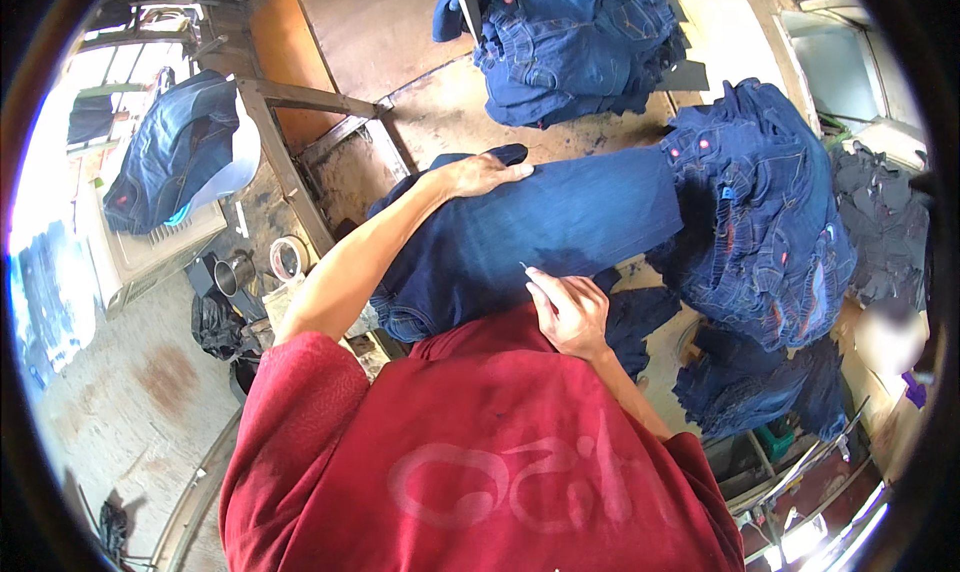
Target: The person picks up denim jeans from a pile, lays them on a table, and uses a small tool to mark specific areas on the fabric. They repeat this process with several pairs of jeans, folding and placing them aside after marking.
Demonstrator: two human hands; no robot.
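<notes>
A pair of dark blue jeans point(590, 212) lies across in front of me, one leg stretched to the right with a faded patch along it. At its far edge, my left hand point(480, 175) is closed on the denim, thumb on top and the other fingers partly hidden by the cloth. Close to the near edge of the leg, my right hand point(572, 314) pinches a small thin pointed tool point(524, 268). Its light tip sits over the denim; its exact kind is too small to tell. The jeans' waist end bunches up near my left side.
Piles of jeans stand at the far side point(575, 47) and at the right point(765, 212). More jeans point(170, 152) drape over a support at the left, near a metal cup point(235, 272) and a tape roll point(289, 258). A wooden frame bar point(320, 100) crosses behind my left arm.
</notes>
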